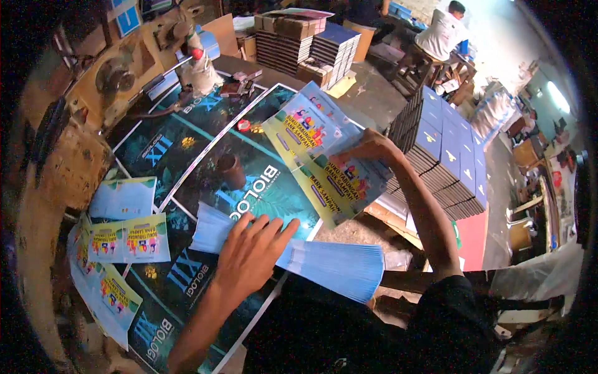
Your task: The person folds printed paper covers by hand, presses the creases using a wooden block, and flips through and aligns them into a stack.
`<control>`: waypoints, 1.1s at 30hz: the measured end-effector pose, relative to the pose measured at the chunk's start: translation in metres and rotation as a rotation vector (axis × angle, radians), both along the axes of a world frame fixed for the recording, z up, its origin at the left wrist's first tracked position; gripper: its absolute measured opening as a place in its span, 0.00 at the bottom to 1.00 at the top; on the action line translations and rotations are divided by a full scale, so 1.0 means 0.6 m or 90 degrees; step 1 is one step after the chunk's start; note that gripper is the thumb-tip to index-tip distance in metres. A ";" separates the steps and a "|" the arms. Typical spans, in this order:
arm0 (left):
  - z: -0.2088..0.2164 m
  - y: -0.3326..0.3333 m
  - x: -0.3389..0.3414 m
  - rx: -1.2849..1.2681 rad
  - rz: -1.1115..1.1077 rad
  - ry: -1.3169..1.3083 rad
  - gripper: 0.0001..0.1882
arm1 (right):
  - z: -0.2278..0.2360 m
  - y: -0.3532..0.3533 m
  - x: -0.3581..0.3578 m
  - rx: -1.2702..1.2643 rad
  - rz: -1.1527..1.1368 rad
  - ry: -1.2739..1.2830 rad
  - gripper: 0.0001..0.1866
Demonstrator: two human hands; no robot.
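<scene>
My left hand point(254, 252) lies palm down, fingers stretched out, across a fanned row of light blue paper sheets point(336, 263). The sheets spread to both sides of the hand. Up and to the right, my right hand point(370, 148) pinches yellow and blue printed cover sheets point(305, 124) at their edge, raised at a slant. How many sheets it holds I cannot tell. Below both hands, large dark teal printed sheets point(205, 274) cover the table. More of the same covers point(128, 240) lie in loose overlapping groups at the left.
A dark cylindrical object point(230, 169) stands on the teal sheets. A wrapped object with a red top point(199, 71) is at the far left, beside worn machinery point(115, 78). Stacks of blue-covered books point(439, 149) rise at the right. Another person point(441, 34) sits far back.
</scene>
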State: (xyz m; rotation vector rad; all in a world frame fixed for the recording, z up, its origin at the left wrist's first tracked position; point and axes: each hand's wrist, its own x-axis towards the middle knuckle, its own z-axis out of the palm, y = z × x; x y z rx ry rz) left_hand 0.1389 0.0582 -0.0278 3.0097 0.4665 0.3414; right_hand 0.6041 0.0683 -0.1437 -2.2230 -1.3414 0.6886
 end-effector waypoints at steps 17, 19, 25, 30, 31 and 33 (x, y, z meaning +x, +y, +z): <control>0.049 -0.023 -0.117 -0.278 0.187 -0.259 0.15 | 0.265 -0.086 -0.176 0.276 0.089 0.100 0.27; 0.079 -0.033 -0.100 -0.435 0.228 -0.406 0.16 | 0.307 -0.111 -0.203 0.368 0.069 0.084 0.29; 0.027 -0.033 -0.080 -1.009 0.140 -0.798 0.33 | 0.348 -0.145 -0.335 0.590 0.031 0.157 0.37; -0.027 -0.047 -0.039 -1.169 0.274 -0.892 0.35 | 0.366 -0.171 -0.453 0.618 0.141 0.072 0.35; -0.043 -0.045 -0.041 -1.163 0.303 -0.883 0.36 | 0.374 -0.173 -0.476 0.581 0.148 0.034 0.36; -0.057 -0.051 -0.028 -1.081 0.272 -0.918 0.38 | 0.382 -0.177 -0.496 0.547 0.214 -0.046 0.36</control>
